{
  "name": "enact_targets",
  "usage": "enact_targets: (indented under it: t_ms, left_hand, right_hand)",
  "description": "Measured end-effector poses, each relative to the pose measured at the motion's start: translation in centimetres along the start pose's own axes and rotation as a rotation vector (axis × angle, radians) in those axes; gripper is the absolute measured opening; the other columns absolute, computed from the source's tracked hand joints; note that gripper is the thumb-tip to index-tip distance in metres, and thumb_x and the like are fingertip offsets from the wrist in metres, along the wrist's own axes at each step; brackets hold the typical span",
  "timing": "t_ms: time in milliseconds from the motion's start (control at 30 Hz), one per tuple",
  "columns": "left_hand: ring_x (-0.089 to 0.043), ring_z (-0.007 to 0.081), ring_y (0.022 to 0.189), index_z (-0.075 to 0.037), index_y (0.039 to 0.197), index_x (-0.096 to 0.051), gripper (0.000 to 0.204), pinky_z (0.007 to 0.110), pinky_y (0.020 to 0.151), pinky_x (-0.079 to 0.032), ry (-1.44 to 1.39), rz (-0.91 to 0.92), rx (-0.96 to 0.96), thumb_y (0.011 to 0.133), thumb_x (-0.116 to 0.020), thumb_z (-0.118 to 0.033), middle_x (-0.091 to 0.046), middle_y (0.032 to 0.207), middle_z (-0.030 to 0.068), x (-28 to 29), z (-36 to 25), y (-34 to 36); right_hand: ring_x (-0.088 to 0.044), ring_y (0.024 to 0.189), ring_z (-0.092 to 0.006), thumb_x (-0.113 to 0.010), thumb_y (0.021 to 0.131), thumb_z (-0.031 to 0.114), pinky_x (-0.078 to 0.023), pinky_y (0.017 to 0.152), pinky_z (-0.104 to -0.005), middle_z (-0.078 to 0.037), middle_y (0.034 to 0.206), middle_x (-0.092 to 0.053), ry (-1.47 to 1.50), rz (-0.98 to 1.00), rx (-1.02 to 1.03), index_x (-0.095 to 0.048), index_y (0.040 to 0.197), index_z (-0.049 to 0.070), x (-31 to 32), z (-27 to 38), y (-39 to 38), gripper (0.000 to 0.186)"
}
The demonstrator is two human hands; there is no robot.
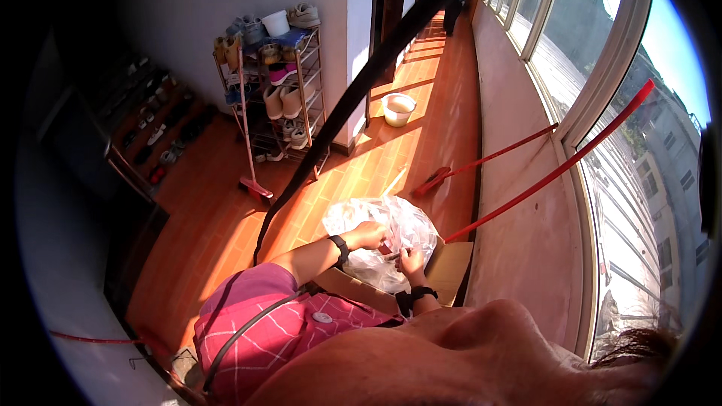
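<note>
A large translucent whitish plastic bag, crumpled and puffed up, fills an open brown cardboard box and bulges above its rim. Its film is wrinkled and catches bright glints of light. The box's right flap is folded outward, its plain tan face showing. Against the bag's near side is a small dark item, too small to identify.

The bag is thin, crinkled, glossy plastic; the box matt cardboard. The floor looks smooth with a sheen, the bucket smooth plastic, the garment matt cloth, the windowpane smooth glass.
</note>
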State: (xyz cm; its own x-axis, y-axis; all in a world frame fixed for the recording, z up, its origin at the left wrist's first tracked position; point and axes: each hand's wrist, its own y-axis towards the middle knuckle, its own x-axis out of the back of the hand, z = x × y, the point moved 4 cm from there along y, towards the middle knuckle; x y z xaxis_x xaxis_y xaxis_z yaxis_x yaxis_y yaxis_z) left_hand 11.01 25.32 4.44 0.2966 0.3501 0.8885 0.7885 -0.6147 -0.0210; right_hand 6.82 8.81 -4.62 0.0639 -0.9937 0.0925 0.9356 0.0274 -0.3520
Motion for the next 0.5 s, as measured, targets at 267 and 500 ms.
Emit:
enact_targets:
  t_ms: [267, 500]
  left_hand:
    - [-0.064, 0.0372, 0.077, -0.005, 0.073, -0.066, 0.013, 0.046, 0.066, -0.050, 0.083, -0.049, -0.085, 0.070, -0.064, -0.017, -0.065, 0.078, 0.0180, -0.9, 1.4, 0.2]
    - [-0.064, 0.0374, 0.078, -0.005, 0.076, -0.066, 0.013, 0.047, 0.066, -0.050, 0.043, -0.117, -0.003, 0.071, -0.064, -0.017, -0.065, 0.081, 0.0181, 0.1, 1.3, 0.2]
  right_hand:
    - [-0.062, 0.059, -0.0173, -0.051, 0.096, 0.020, -0.052, 0.048, -0.0291, -0.012, 0.075, -0.063, 0.597, 0.005, 0.113, -0.055, 0.101, 0.000, 0.9, 3.1, -1.5, 0.021]
    - [-0.057, 0.046, -0.0173, -0.051, 0.092, 0.013, -0.046, 0.039, -0.0293, -0.014, 0.068, -0.062, 0.302, -0.163, 0.057, -0.055, 0.095, -0.004, 3.2, -0.4, -0.9, 0.018]
